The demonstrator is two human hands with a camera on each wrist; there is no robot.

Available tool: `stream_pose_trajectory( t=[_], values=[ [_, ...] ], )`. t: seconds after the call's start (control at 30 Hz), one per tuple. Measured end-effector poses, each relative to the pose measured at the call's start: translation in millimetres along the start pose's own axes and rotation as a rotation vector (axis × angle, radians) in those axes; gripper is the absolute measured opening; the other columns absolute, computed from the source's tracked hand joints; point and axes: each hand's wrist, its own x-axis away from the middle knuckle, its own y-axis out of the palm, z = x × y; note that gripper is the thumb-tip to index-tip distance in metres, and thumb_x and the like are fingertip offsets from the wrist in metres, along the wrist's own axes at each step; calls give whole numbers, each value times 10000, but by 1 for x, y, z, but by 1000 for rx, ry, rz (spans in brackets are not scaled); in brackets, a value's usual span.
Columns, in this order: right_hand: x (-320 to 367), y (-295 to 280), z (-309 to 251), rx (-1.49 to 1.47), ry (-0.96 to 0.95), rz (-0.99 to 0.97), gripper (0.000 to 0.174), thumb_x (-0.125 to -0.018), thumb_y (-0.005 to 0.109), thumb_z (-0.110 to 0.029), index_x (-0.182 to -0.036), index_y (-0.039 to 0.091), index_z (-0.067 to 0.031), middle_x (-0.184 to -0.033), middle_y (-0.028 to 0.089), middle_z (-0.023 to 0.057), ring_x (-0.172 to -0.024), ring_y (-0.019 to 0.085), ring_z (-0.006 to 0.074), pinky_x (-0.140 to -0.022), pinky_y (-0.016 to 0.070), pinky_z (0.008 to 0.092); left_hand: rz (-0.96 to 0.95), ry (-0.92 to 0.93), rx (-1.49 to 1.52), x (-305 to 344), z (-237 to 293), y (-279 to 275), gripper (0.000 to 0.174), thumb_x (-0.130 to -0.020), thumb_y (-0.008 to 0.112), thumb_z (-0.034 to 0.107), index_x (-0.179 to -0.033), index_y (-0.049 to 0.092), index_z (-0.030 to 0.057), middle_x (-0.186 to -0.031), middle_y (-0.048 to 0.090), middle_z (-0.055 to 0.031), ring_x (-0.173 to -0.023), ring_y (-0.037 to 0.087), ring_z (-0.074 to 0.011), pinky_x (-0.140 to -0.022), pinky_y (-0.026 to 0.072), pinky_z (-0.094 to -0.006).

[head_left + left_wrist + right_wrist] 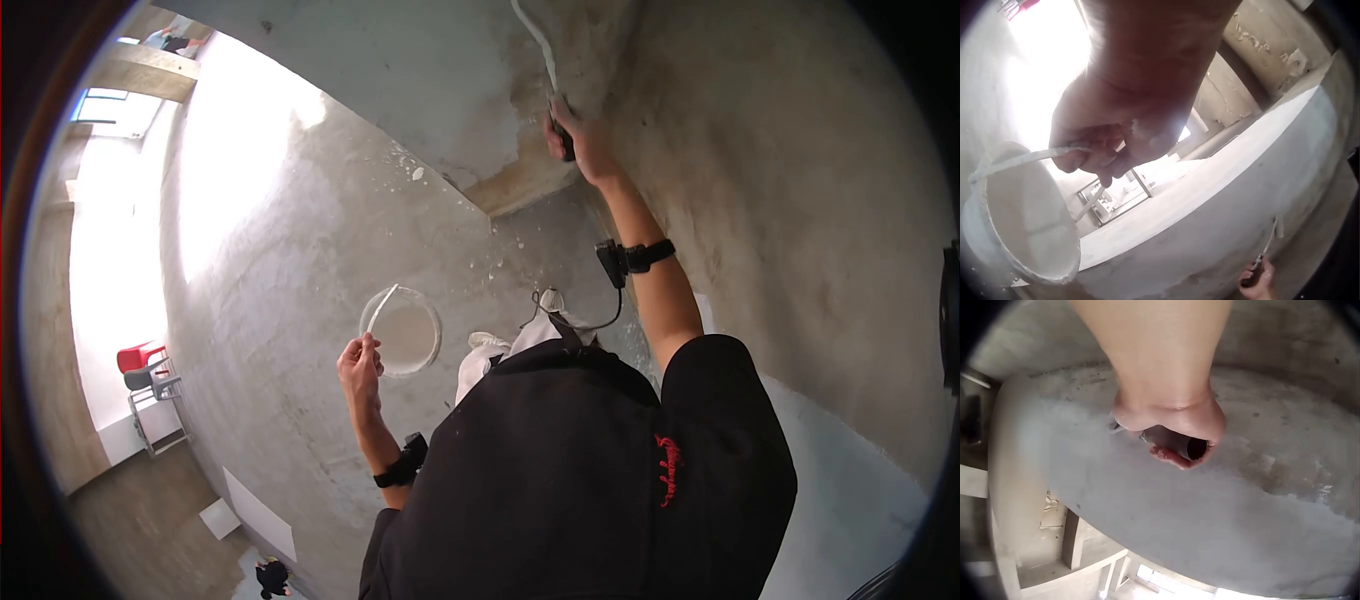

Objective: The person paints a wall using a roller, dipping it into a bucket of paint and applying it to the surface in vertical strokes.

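Observation:
My left hand (360, 370) grips the white handle (382, 306) of a round bucket (408, 338) holding pale material. In the left wrist view the bucket (1029, 219) hangs tilted below that hand (1116, 119). Raised at the upper right, my right hand (580, 140) grips a dark tool handle (567, 143), with a long whitish blade (541, 42) extending from it by the wall surface. From the right wrist, the fingers (1175, 459) curl round the dark handle (1195, 448); most of the blade is hidden.
A pale painted surface (400, 70) with a bare, patchy edge is at the top. White spatters (417, 174) mark the grey floor. Red and grey chairs (150, 375) stand far left, and another person (272, 577) is at the bottom left.

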Motion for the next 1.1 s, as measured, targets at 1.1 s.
stream_pose_trajectory(
  t=[1.1],
  values=[
    [45, 21, 66, 321, -60, 218, 451, -975, 446, -380, -650, 435, -68, -566, 349, -49, -542, 331, 76, -488, 298, 292, -157, 96, -138, 14, 43, -5, 289, -938, 586, 244, -780, 594, 2, -563, 410, 62, -481, 346, -19, -437, 259, -199]
  ],
)
